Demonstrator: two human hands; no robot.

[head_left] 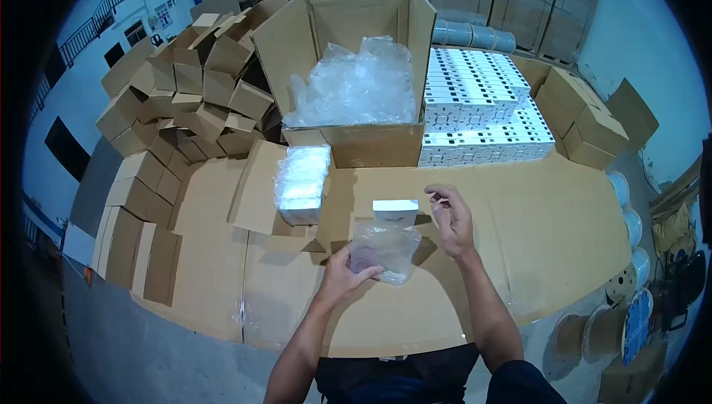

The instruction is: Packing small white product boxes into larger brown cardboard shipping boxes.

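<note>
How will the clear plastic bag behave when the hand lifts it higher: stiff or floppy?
The clear plastic bag is probably floppy: it looks thin and creased where the left hand pinches it. It seems light, and its glossy film may slip. The small white box above it looks stiffer.

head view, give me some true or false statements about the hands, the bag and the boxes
1. The left hand holds a clear plastic bag. True.
2. The right hand grips the small white box. False: it is open beside the box, holding nothing.
3. The big open carton is full of white boxes. False: it holds crumpled clear plastic.
4. Stacked white boxes stand to the right of the carton. True.
5. A wrapped pack lies left of the small white box. True.
6. The worktop is bare metal. False: it is covered with brown cardboard.
</note>
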